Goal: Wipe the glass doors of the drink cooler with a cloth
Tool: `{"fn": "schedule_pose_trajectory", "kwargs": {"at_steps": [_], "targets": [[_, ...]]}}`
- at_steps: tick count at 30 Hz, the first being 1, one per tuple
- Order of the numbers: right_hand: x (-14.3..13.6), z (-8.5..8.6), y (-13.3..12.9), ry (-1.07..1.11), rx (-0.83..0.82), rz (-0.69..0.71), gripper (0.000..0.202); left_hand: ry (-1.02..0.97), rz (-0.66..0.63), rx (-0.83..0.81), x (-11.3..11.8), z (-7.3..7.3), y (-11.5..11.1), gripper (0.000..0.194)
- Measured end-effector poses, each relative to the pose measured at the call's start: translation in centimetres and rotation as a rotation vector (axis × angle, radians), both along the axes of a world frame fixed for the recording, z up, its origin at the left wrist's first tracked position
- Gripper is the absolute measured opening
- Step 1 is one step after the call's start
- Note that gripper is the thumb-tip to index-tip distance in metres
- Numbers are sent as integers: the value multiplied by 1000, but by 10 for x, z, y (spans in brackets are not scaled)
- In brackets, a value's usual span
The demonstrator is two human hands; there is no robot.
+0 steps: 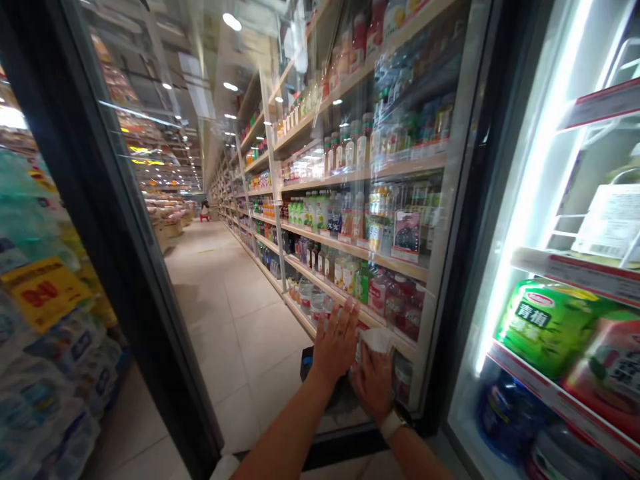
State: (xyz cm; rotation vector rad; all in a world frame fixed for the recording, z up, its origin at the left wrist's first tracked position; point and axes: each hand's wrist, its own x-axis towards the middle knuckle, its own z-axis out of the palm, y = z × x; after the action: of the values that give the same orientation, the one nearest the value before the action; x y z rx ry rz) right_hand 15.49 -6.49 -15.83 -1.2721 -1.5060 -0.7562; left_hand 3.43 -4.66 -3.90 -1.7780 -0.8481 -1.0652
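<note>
A glass door (250, 267) in a black frame stands swung open before me. My left hand (336, 341) lies against its lower pane with the fingers stretched out, a ring on one of them. Close beside it on the right, my right hand (373, 381) presses a white cloth or paper wipe (379, 339) to the glass. The wipe shows above and around the fingers. I cannot tell how much of it lies under the palm. A band (393, 425) circles my right wrist.
To the right is a lit cooler with price-railed shelves, a green drink pack (547, 327) and a red pack (610, 367). Wrapped bottle packs and a yellow price sign (45, 290) stand at left. Through the glass show drink shelves (350, 247) and a tiled aisle (215, 300).
</note>
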Motion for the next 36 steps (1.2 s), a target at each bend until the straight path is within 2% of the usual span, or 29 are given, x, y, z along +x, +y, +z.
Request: {"fn": "schedule_pose_trajectory", "kwargs": {"at_steps": [2, 3, 5, 8, 10, 12, 16, 18, 20, 22, 25, 27, 29, 34, 36], "targets": [[-5, -8, 1, -38, 4, -7, 59, 5, -1, 2, 0, 1, -1, 59], [-5, -3, 2, -40, 10, -7, 57, 4, -2, 7, 0, 1, -1, 59], [2, 21, 4, -16, 12, -1, 56, 2, -6, 19, 0, 1, -1, 59], [15, 67, 6, 83, 1, -1, 54, 1, 5, 19, 0, -1, 0, 58], [17, 82, 7, 134, 8, -20, 53, 4, 10, 13, 1, -1, 0, 58], [13, 75, 7, 124, 18, -39, 54, 6, 7, 9, 1, -1, 0, 58], [2, 24, 3, -43, 47, -12, 58, 11, 2, -1, 0, 0, -1, 58], [1, 7, 0, -118, 61, 10, 60, 12, 4, -6, -1, 1, -1, 60], [6, 9, -2, -160, 62, 24, 58, 14, 1, -7, -1, 1, -1, 61], [15, 28, -3, -158, 45, 32, 57, 10, -9, -3, -1, 1, -1, 60], [28, 64, -1, -41, 16, 12, 57, 3, -11, 2, 0, 2, -2, 59], [29, 75, 1, 47, 16, -19, 58, 7, -3, -5, 1, 1, -3, 59], [22, 67, 2, 81, 22, -59, 60, 13, 7, -21, 1, 0, -3, 60], [-3, 8, 0, -90, 37, -43, 61, 21, 22, -26, -1, -3, 0, 61], [-3, 3, 0, -141, 36, -14, 57, 25, 16, -22, -2, -3, 0, 61]]}}
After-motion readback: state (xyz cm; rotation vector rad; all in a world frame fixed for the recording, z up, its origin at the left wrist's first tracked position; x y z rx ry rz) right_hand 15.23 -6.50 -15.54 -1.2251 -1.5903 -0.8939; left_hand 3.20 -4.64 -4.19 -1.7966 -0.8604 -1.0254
